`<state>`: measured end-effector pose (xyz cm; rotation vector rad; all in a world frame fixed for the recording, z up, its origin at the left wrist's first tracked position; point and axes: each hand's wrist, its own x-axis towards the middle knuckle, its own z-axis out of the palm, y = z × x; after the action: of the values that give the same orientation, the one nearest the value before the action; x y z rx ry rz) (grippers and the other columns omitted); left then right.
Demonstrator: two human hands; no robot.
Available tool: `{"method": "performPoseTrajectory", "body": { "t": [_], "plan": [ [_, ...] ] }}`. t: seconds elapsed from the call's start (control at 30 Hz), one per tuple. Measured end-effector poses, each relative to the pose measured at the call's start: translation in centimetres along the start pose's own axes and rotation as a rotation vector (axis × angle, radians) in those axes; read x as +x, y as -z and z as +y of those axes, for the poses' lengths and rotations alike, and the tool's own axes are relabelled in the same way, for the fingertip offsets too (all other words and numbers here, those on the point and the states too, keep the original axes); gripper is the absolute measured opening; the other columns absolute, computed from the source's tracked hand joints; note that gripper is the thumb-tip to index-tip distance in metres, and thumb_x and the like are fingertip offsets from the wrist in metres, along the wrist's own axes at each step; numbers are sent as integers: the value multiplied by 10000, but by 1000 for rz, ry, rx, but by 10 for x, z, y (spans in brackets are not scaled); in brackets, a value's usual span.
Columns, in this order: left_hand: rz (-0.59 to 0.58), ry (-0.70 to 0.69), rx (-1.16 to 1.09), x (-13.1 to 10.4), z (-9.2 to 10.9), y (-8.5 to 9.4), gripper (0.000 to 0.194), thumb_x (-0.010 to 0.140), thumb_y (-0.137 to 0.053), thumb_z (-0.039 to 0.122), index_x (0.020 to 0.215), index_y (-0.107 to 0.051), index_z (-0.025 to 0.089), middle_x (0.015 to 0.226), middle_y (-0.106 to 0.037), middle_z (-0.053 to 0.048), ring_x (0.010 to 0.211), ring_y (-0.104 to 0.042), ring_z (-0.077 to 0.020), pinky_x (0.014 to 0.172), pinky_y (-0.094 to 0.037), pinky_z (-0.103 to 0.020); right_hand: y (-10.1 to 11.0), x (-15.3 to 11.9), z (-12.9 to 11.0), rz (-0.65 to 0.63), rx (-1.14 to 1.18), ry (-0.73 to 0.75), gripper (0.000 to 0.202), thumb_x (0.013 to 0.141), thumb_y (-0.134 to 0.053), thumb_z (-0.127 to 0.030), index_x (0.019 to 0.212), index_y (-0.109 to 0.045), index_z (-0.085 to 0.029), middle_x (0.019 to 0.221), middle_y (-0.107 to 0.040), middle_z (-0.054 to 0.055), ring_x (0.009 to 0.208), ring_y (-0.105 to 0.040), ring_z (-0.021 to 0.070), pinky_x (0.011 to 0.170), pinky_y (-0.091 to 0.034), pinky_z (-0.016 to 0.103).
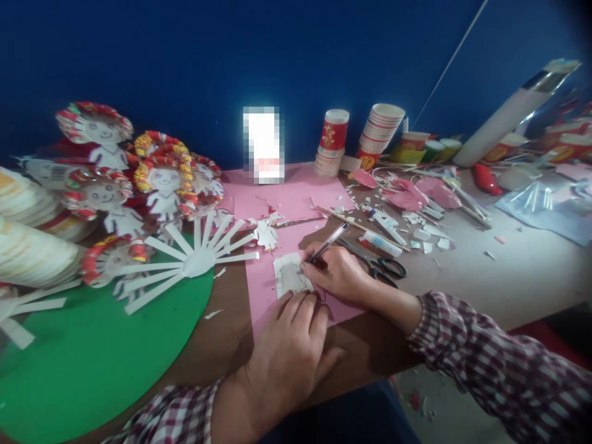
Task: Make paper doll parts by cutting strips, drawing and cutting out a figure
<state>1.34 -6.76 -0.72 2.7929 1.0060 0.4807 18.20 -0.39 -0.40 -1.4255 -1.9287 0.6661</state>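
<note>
My right hand (340, 271) is closed around a dark pen (327, 242), its tip over a small white paper (287, 274) with drawn lines. My left hand (291, 345) lies over the lower edge of that paper, palm down, fingers stretched out and holding nothing. Under the paper is a pink sheet (261, 302). A small white paper figure cutout (266, 235) lies just above it. Black-handled scissors (391, 267) rest beside my right hand, partly hidden by it.
Paper dolls (164, 185) and a white strip fan (198, 263) sit left, by a green round board (106, 351). Stacked cups (379, 132) stand at the back. Glue tubes (382, 243), a wooden stick (365, 228) and paper scraps lie right. A bright pixelated screen shows behind.
</note>
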Motion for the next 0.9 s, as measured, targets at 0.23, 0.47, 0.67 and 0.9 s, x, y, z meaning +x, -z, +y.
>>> {"method": "performPoseTrajectory", "body": {
  "t": [0.23,0.47,0.67,0.9],
  "plan": [
    [-4,0,-5,0,0,0,491,814,-643,443,1154,-621,90,1160,-618,-188,1086,-567,-343,937,-485,-510,2,0,-1,-15,6,14,65,830,-594,-202,851,-641,-163,682,-623,-23,584,-557,90,567,-396,179],
    [-3,-1,-13,1,0,0,486,815,-646,429,1150,-623,79,1156,-618,-195,1086,-564,-348,937,-484,-521,2,0,-1,-20,13,20,60,823,-591,-195,841,-639,-164,672,-618,-26,579,-555,90,569,-397,179],
    [-11,5,-13,1,0,1,491,812,-646,440,1144,-624,79,1143,-618,-195,1079,-566,-348,929,-487,-522,2,0,-2,-33,4,-2,66,816,-589,-200,841,-641,-168,676,-626,-22,590,-565,98,566,-390,185],
    [-16,4,-4,0,0,0,486,822,-636,441,1154,-622,86,1158,-618,-191,1089,-565,-342,942,-483,-513,4,0,-3,-53,1,-18,73,818,-584,-204,852,-638,-169,675,-626,-20,584,-561,100,565,-391,188]
  ]
}}
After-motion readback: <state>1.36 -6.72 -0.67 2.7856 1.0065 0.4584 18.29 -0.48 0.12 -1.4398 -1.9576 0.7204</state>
